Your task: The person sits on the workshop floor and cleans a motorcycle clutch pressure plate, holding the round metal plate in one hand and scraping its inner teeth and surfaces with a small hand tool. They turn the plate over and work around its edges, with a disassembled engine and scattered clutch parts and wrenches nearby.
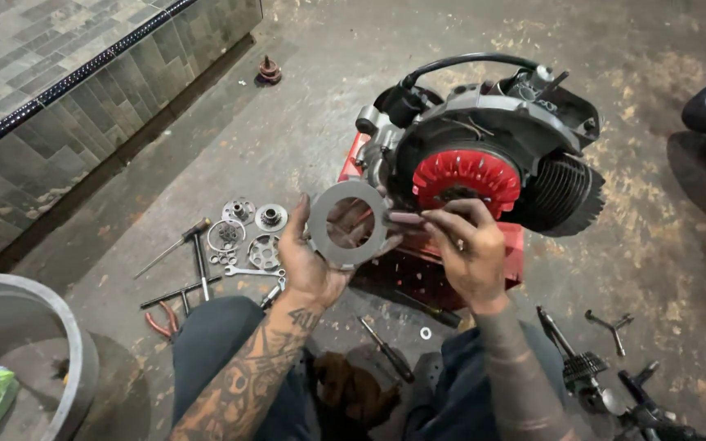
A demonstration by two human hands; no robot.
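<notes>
— Since the left hand (pixel 308 257) cups the grey ring plate (pixel 347 224) from behind, fingers curled on its rim, is the grip firm?

— Yes, closed on the plate, held upright facing the camera. The right hand (pixel 471 249) pinches its right edge, probably to steady or turn it.

— And around them?

— Just behind sits the engine (pixel 484 147) with its red fan (pixel 466 178) on a red stand (pixel 418 265). Small parts (pixel 248 233) and hand tools (pixel 185 273) lie together on the concrete floor (pixel 288 131) at the left, seemingly kept within reach.

My left forearm (pixel 247 376) is bare and covered in dense tattoos up to the wrist; the right forearm (pixel 516 367) shows banded tattoos (fainter ones), and I wear dark trousers (pixel 214 335).
</notes>
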